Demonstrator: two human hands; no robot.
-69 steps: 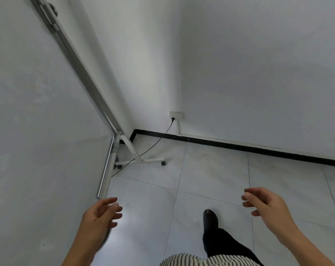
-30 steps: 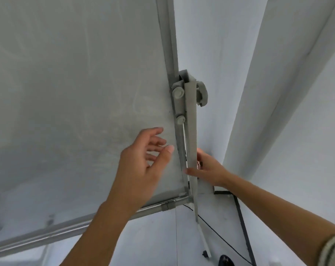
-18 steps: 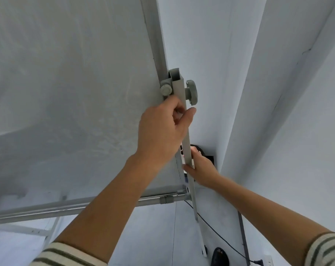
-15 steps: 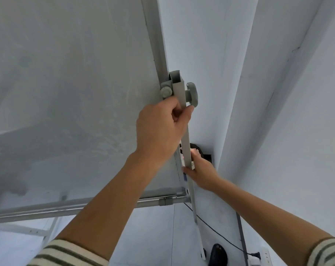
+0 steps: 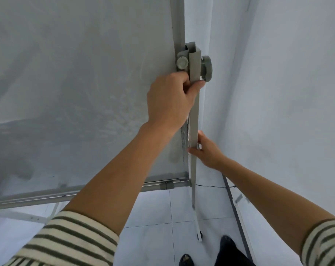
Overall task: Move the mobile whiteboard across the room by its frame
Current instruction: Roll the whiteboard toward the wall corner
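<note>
We have both hands on the right-hand side of the large grey mobile whiteboard, which fills the left of the view and stands close to the white wall on the right. Our left hand is wrapped around the pale grey metal upright post of the frame, fingers curled behind it and thumb across its front, just below the round grey clamp knob. Our right hand grips the same post lower down, fingers closed on its far side and thumb pressed on the near edge. Below, the silver pen-tray rail runs along the board's bottom edge. The post reaches down to a small black caster on the pale tiled floor, beside our dark shoes. Striped sleeves cover our upper arms.
</note>
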